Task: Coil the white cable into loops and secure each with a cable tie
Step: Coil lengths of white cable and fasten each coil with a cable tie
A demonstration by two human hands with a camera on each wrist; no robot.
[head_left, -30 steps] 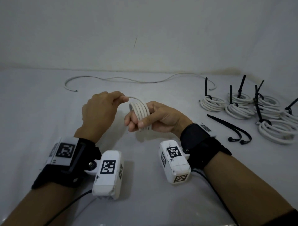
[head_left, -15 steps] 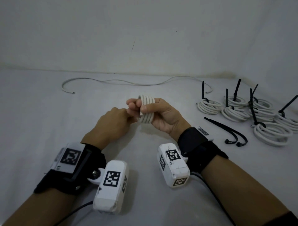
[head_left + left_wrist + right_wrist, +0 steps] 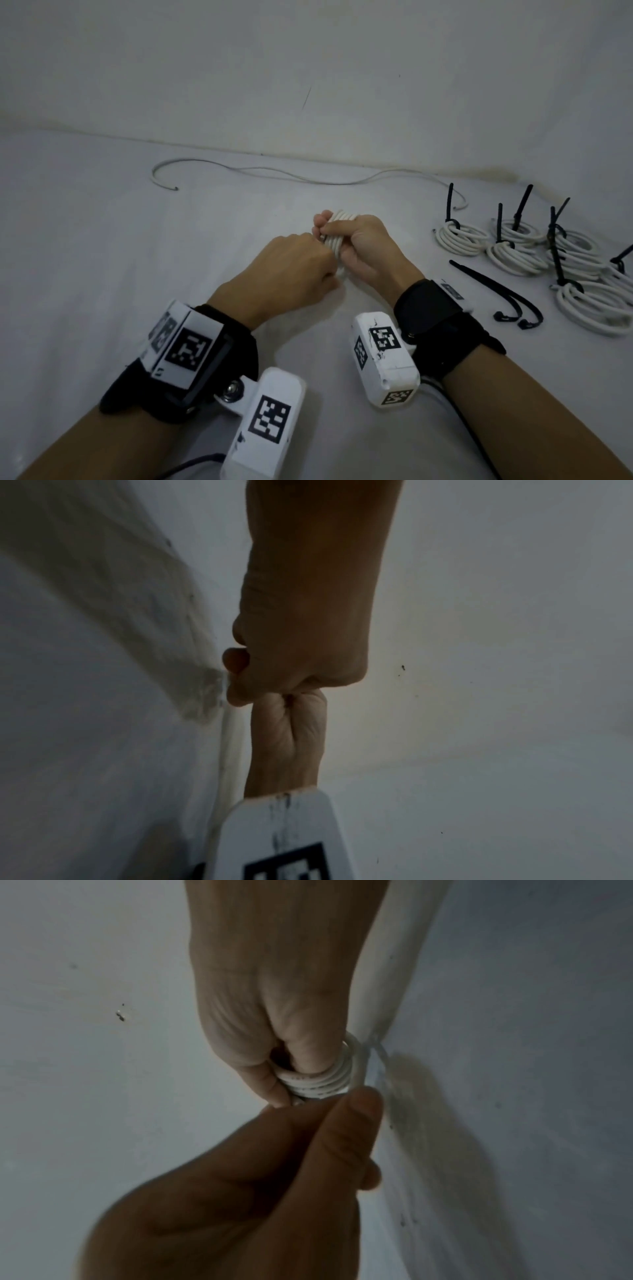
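A white cable coil (image 3: 337, 236) of several turns is wound round the fingers of my right hand (image 3: 359, 245), whose thumb presses it from the front. In the right wrist view the turns of the coil (image 3: 320, 1081) lie stacked over the right hand's (image 3: 274, 1001) curled fingers. My left hand (image 3: 291, 274) is curled against the coil's lower side, and its thumb (image 3: 356, 1115) and fingers pinch the cable there. The cable's end is hidden between the hands. In the left wrist view both fists meet, the left hand (image 3: 301, 631) above the right hand (image 3: 287, 737).
A loose white cable (image 3: 274, 174) lies along the back of the white table (image 3: 85, 257). Several tied coils (image 3: 513, 253) with upright black ties stand at the right. Two loose black cable ties (image 3: 496, 291) lie in front of them, beside my right wrist.
My left hand has come down from beside the coil's top to its lower side, laying the last free stretch of cable onto the coil. The right hand kept hold of the coil.
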